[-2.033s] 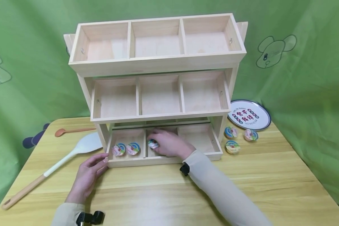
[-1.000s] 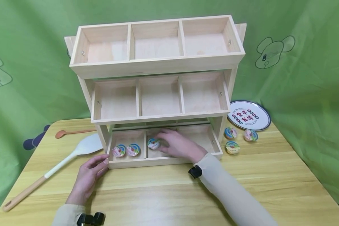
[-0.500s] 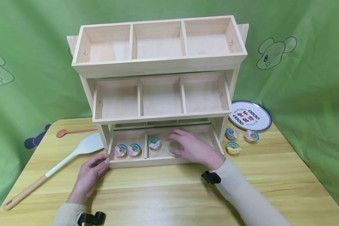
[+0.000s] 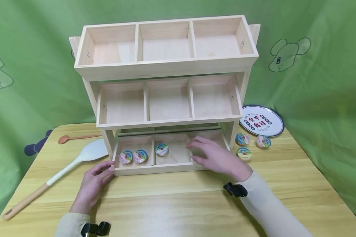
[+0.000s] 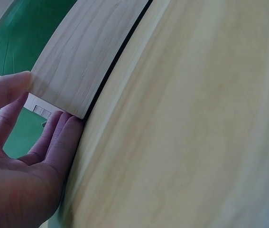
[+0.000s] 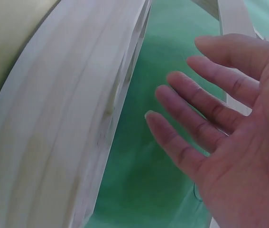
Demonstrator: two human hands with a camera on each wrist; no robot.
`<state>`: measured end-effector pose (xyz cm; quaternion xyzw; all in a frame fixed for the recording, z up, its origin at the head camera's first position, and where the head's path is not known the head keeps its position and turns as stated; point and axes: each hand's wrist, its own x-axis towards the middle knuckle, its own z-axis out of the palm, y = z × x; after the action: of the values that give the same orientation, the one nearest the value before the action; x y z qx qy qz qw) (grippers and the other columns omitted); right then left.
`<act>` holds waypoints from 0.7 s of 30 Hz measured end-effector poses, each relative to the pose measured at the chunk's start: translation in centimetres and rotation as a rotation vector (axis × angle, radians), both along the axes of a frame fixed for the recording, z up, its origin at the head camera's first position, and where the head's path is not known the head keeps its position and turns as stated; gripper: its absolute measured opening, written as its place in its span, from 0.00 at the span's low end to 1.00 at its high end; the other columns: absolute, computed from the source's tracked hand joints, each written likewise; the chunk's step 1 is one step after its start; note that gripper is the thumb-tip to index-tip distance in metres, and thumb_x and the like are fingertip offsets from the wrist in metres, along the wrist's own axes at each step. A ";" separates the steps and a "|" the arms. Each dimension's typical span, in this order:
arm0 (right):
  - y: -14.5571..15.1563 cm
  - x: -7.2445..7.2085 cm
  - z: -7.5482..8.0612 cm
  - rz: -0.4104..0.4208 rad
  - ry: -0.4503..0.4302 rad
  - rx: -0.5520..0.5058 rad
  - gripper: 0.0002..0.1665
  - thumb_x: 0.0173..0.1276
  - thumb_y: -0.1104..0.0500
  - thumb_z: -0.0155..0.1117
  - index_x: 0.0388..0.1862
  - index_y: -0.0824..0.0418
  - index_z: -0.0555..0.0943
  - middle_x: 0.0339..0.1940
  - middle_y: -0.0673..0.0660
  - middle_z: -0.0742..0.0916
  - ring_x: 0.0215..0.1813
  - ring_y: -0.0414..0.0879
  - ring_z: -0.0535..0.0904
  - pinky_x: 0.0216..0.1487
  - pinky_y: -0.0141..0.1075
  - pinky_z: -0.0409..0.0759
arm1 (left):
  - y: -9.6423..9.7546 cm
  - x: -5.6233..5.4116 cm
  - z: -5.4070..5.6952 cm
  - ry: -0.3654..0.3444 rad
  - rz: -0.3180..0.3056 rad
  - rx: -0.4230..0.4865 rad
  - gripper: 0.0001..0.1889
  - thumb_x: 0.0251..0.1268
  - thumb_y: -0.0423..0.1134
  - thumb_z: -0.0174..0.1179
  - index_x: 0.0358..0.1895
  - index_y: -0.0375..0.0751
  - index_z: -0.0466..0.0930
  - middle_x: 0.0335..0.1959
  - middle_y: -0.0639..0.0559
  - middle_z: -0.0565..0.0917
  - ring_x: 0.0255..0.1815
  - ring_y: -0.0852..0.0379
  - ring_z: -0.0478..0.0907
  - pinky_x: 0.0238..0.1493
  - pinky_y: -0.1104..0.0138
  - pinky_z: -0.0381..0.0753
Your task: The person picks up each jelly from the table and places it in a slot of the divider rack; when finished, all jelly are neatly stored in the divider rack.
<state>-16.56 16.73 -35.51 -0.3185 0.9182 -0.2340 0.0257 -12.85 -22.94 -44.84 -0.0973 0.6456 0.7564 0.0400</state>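
Observation:
A small jelly cup [image 4: 162, 149] lies in the middle compartment of the bottom wooden tray [image 4: 160, 170]; two more, a pink jelly cup [image 4: 125, 157] and its neighbour [image 4: 140, 156], sit side by side in the left compartment. My right hand [image 4: 215, 156] hovers over the tray's right compartment, holding nothing. Its fingers [image 6: 181, 147] are spread and loosely extended in the right wrist view. With relaxed fingers, my left hand [image 4: 92, 184] touches the tray's front left corner. The left wrist view shows the left thumb [image 5: 11, 88] at one corner of the board's end and other fingertips at the opposite corner.
Above stand the middle tray [image 4: 169, 122] and top tray [image 4: 166, 67] of the wooden rack. To the right are a printed plate [image 4: 262, 120] and three jelly cups [image 4: 244, 153]. A white spatula [image 4: 90, 151] and an orange spoon [image 4: 63, 140] lie left.
My right hand has let go of the jelly cup in the middle compartment and moved right, over the right compartment. The left hand has stayed at the tray's corner.

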 end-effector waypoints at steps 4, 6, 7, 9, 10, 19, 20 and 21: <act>1.1 0.3 0.0 -0.027 0.008 0.003 0.24 0.67 0.59 0.67 0.61 0.60 0.78 0.61 0.55 0.79 0.61 0.54 0.75 0.64 0.51 0.75 | 0.0 0.0 0.1 -0.001 0.005 0.000 0.10 0.67 0.30 0.61 0.49 0.43 0.84 0.50 0.52 0.77 0.52 0.58 0.77 0.58 0.65 0.80; 1.7 0.4 -0.1 -0.037 0.008 -0.006 0.24 0.67 0.59 0.68 0.61 0.60 0.78 0.60 0.55 0.79 0.62 0.54 0.74 0.65 0.52 0.74 | 0.0 0.0 0.0 -0.002 0.006 0.000 0.10 0.67 0.30 0.61 0.49 0.41 0.84 0.50 0.52 0.77 0.52 0.58 0.78 0.58 0.65 0.80; 1.9 0.4 -0.2 -0.044 0.004 -0.014 0.24 0.67 0.59 0.68 0.61 0.60 0.78 0.60 0.55 0.79 0.62 0.54 0.74 0.65 0.52 0.74 | 0.0 -0.1 0.0 -0.003 0.007 0.000 0.10 0.67 0.30 0.62 0.49 0.41 0.84 0.50 0.52 0.77 0.52 0.58 0.77 0.58 0.65 0.80; 2.4 0.4 -0.4 -0.058 -0.006 -0.030 0.24 0.67 0.60 0.67 0.61 0.59 0.78 0.61 0.55 0.79 0.63 0.54 0.73 0.66 0.53 0.72 | 0.0 -0.1 0.0 -0.003 0.006 -0.001 0.10 0.67 0.30 0.62 0.49 0.42 0.84 0.50 0.52 0.77 0.53 0.57 0.77 0.58 0.65 0.80; 2.7 0.5 -0.4 -0.064 -0.009 -0.038 0.23 0.67 0.60 0.67 0.61 0.59 0.78 0.61 0.54 0.79 0.64 0.54 0.73 0.66 0.53 0.72 | 0.0 -0.1 -0.1 -0.004 0.004 -0.002 0.10 0.67 0.31 0.62 0.48 0.43 0.84 0.50 0.52 0.77 0.53 0.57 0.77 0.58 0.64 0.80; 5.5 1.1 -0.8 -0.091 0.003 -0.089 0.22 0.66 0.64 0.67 0.60 0.61 0.78 0.60 0.56 0.80 0.63 0.56 0.73 0.66 0.56 0.71 | 0.1 0.0 0.0 0.012 0.005 0.008 0.10 0.67 0.28 0.60 0.49 0.39 0.83 0.50 0.52 0.77 0.53 0.56 0.78 0.58 0.63 0.80; 5.8 1.2 -0.8 -0.096 0.007 -0.095 0.22 0.66 0.64 0.67 0.59 0.61 0.78 0.59 0.56 0.80 0.63 0.57 0.73 0.66 0.57 0.71 | 0.1 0.0 0.1 0.012 0.005 0.008 0.11 0.67 0.29 0.60 0.50 0.38 0.83 0.50 0.52 0.77 0.53 0.56 0.78 0.58 0.63 0.79; 6.1 1.3 -0.9 -0.102 0.011 -0.100 0.22 0.66 0.64 0.67 0.59 0.61 0.78 0.59 0.56 0.80 0.63 0.57 0.73 0.66 0.57 0.71 | 0.0 0.0 0.1 0.012 0.003 0.007 0.11 0.67 0.29 0.61 0.51 0.37 0.82 0.51 0.51 0.76 0.53 0.56 0.77 0.59 0.63 0.79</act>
<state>-15.30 22.88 -36.40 -0.2735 0.9206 -0.2786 -0.0074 -12.90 -22.89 -44.78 -0.0937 0.6432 0.7592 0.0352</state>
